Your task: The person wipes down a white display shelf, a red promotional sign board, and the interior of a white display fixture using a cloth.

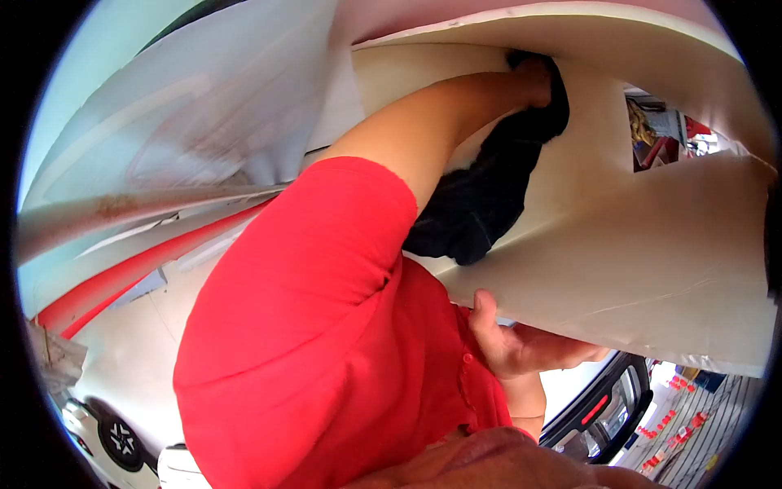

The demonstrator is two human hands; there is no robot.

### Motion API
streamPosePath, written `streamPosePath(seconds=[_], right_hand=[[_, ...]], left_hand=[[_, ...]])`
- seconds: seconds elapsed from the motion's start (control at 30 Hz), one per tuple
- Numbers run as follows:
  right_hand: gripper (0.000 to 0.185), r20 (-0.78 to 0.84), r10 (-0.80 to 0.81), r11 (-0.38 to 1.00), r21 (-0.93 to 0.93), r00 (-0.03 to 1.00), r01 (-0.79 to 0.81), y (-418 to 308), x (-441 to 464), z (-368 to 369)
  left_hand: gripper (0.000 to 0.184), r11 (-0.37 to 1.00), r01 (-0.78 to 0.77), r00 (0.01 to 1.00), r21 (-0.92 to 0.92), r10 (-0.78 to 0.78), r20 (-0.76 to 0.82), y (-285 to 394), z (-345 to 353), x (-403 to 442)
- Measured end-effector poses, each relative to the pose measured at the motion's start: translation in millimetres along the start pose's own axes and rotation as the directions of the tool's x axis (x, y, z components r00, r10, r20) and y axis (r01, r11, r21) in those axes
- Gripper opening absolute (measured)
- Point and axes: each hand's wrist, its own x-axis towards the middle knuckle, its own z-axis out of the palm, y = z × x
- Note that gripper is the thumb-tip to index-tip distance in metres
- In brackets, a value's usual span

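Observation:
My left arm, in a red sleeve, reaches up and across to the upper right. At its end my left hand [533,81] is closed round part of a black cloth [493,179], against the inner face of a large cream panel [603,220]. The rest of the cloth hangs in dark folds below the forearm. My right hand [521,342] is at the panel's lower edge, with its thumb up and its fingers along the underside. Part of the left hand's fingers is hidden by the cloth.
An opening [656,134] in the panel shows colourful items behind. A greyish translucent sheet [195,106] and a red-edged strip [138,273] are at the left. Vehicle parts, including a wheel [122,436], show at the bottom.

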Motion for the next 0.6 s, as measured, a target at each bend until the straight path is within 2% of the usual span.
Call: streamPosePath(seconds=[0.03, 0.1, 0.13, 0.2, 0.23, 0.3, 0.33, 0.37, 0.43, 0.47, 0.5, 0.57, 0.6], right_hand=[[0.111, -0.045, -0.01, 1.0, 0.024, 0.999, 0.011, 1.3, 1.1, 1.6], [0.106, -0.095, -0.021, 0.999, 0.023, 0.995, 0.024, -0.8, -3.0, 3.3], [0.11, -0.044, 0.065, 0.997, -0.032, 0.997, -0.066, -3.3, -6.4, 3.0], [0.114, -0.004, 0.154, 0.981, -0.115, 0.988, -0.154, -7.9, -8.6, 0.0], [0.114, -0.002, 0.165, 0.979, -0.125, 0.986, -0.163, -7.1, -7.6, -0.3], [0.113, -0.001, 0.156, 0.979, -0.135, 0.988, -0.155, -6.7, -9.3, -0.1], [0.113, -0.004, 0.149, 0.98, -0.131, 0.989, -0.148, -6.5, -10.4, -0.3], [0.113, -0.003, 0.143, 0.981, -0.13, 0.99, -0.142, -6.7, -11.3, 0.7], [0.112, -0.011, 0.131, 0.983, -0.127, 0.991, -0.132, -5.9, -10.3, 1.9], [0.112, -0.013, 0.125, 0.984, -0.128, 0.992, -0.126, -6.2, -9.7, 1.6], [0.112, -0.014, 0.114, 0.984, -0.134, 0.993, -0.115, -6.7, -8.8, 1.6], [0.111, -0.023, 0.088, 0.986, -0.141, 0.996, -0.091, -6.9, -4.1, 2.2], [0.111, -0.031, 0.081, 0.985, -0.148, 0.996, -0.085, -8.2, -2.4, 3.3]], left_hand=[[0.057, 1.0, -0.018, 1.0, 0.004, 0.018, -0.009, 7.7, -8.3, -5.9], [0.06, 0.998, 0.025, 0.971, -0.059, -0.038, -0.235, 19.7, -14.9, -24.0], [0.06, 0.998, 0.006, 0.969, -0.061, -0.021, -0.245, 24.4, -16.5, -22.6], [0.061, 0.977, 0.091, 0.962, -0.194, -0.136, -0.236, 39.7, -13.9, -10.8], [0.061, 0.978, 0.07, 0.962, -0.195, -0.118, -0.247, 44.7, -3.4, 13.4], [0.064, 0.948, -0.056, 0.976, -0.313, -0.013, -0.216, 51.6, 24.7, 71.6], [0.068, 0.988, 0.047, 0.987, -0.144, -0.068, -0.143, 70.1, 7.6, 16.9], [0.068, 0.989, 0.039, 0.988, -0.141, -0.06, -0.142, 80.6, 13.3, 11.7], [0.07, 0.982, -0.14, 0.99, -0.125, 0.138, -0.022, 95.2, 26.7, -1.0], [0.068, 0.978, -0.201, 0.978, -0.061, 0.204, 0.033, 107.2, 32.9, -10.5], [0.067, 0.966, -0.26, 0.961, -0.004, 0.26, 0.091, 119.9, 35.9, -26.9], [0.065, 0.917, -0.399, 0.899, -0.001, 0.392, 0.195, 144.0, 48.2, -46.1], [0.065, 0.92, -0.392, 0.901, -0.003, 0.385, 0.201, 158.1, 59.7, -46.2]])
